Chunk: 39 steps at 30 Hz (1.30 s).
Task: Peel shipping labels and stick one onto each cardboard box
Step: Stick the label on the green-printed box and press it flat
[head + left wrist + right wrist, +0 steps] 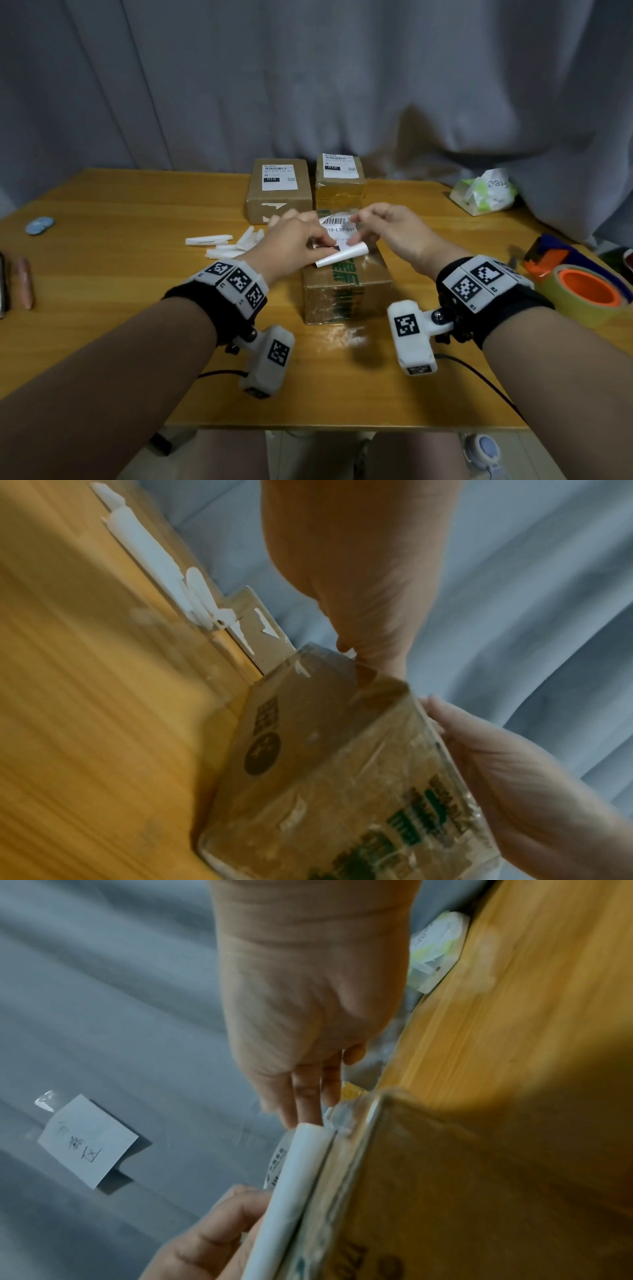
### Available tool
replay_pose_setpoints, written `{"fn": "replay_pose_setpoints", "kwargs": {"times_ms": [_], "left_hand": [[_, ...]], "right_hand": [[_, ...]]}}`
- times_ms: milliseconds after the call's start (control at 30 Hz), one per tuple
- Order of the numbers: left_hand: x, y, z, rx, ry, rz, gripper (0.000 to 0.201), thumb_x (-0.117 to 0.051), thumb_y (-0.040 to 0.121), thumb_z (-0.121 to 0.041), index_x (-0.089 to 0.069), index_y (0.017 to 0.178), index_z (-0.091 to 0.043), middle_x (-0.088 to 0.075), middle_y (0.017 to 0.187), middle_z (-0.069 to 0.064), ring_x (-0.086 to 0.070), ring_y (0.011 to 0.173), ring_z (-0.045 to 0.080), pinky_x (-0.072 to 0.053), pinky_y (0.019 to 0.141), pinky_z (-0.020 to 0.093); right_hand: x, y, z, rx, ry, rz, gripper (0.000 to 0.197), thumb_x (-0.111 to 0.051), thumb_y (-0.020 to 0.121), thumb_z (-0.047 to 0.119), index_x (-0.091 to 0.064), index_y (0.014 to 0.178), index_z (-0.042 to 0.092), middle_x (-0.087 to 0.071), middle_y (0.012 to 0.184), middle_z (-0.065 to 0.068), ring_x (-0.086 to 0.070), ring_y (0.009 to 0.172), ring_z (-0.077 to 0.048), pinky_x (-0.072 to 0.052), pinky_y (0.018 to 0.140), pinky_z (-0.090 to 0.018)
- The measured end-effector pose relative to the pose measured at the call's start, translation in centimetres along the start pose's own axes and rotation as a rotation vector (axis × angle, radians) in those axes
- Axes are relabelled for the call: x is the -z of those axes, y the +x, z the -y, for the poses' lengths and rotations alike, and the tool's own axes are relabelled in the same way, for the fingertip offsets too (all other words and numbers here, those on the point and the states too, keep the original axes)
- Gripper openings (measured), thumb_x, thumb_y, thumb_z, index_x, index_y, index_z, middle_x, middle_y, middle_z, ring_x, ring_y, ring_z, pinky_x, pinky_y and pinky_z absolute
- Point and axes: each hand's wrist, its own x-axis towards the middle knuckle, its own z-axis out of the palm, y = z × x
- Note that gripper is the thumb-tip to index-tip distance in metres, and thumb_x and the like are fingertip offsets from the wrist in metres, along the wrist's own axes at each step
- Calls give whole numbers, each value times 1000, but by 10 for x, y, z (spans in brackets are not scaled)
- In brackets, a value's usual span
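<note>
A taped cardboard box (346,287) with green print lies mid-table. Over its far end is a white shipping label (339,229) printed 010-L30-551. The label's white backing (342,256) curls away at its near edge. My left hand (301,238) pinches that curled backing with thumb and fingers. My right hand (387,229) pinches the label's far right edge. In the left wrist view the left hand (359,588) hangs over the box (325,777). In the right wrist view the right hand's fingers (304,1096) reach the rolled backing (298,1177) on the box (462,1191).
Two boxes (279,190) (339,178) with labels on them stand behind. Several peeled backing strips (222,245) lie to the left. A tape dispenser (582,291) sits at the right edge and a tissue pack (483,193) at back right. Blue discs (39,226) lie far left.
</note>
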Motion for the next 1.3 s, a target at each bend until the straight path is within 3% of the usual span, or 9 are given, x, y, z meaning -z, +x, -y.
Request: {"fn": "replay_pose_setpoints", "kwargs": {"times_ms": [100,200,500,633,767,900,1000,1167,1300], "left_hand": [[5,-6,0,-3,23,65,35,-63,79,-52,-68,108,-33,-48,99,-14,-40,103,15,-25,87,33],[8,-11,-4,9,19,105,42,-62,77,-57,-64,113,-36,-47,104,-15,-38,103,14,-26,88,33],[13,-17,-7,39,32,182,48,-59,74,-64,-59,115,-38,-43,107,-18,-35,107,13,-27,94,35],[14,-18,-9,51,48,208,51,-56,74,-67,-57,117,-39,-41,111,-19,-36,109,14,-27,89,33],[14,-24,-9,74,62,237,54,-51,78,-67,-49,127,-43,-39,126,-17,-33,117,15,-21,89,32],[11,-30,-14,122,92,304,55,-43,86,-63,-35,137,-44,-33,136,-15,-28,124,19,-20,100,40],[12,-28,-21,199,36,311,42,-35,93,-56,-40,133,-44,-35,134,-12,-28,123,22,-20,96,41],[2,-27,-32,222,108,200,37,-37,90,-58,-47,121,-38,-36,132,-7,-32,119,25,-23,88,38],[5,-34,-25,223,46,284,52,-37,87,-65,-35,135,-44,-23,148,-14,-22,133,26,-18,107,48]], "right_hand": [[-6,6,-1,28,-81,-26,9,-58,92,12,-65,96,8,-70,79,-3,-65,79,-18,-53,75,-31],[-8,11,1,52,-149,-42,7,-68,84,8,-71,90,7,-68,80,-3,-62,81,-17,-52,78,-30],[-18,14,-14,70,-375,-29,12,-72,80,31,-61,79,29,-46,64,14,-42,65,-6,-36,71,-33],[-11,2,-10,47,-580,70,22,-67,79,49,-56,95,37,-41,83,17,-40,99,-15,-35,97,-40],[-1,-11,-3,-30,-703,167,38,-62,78,58,-49,110,43,-43,109,6,-38,118,-21,-28,107,-47],[-2,-14,6,-92,-886,248,54,-57,80,61,-39,127,43,-40,123,-2,-35,121,-24,-27,103,-47],[-1,-15,19,-152,-793,366,61,-61,77,61,-39,130,40,-39,113,2,-40,110,-22,-36,100,-43],[-15,-11,2,-93,-566,91,16,-55,87,51,-52,96,38,-55,111,-1,-53,103,-22,-44,97,-44],[-14,-18,-6,-99,-722,112,40,-56,83,57,-48,120,43,-42,114,-2,-42,122,-31,-33,107,-52]]}}
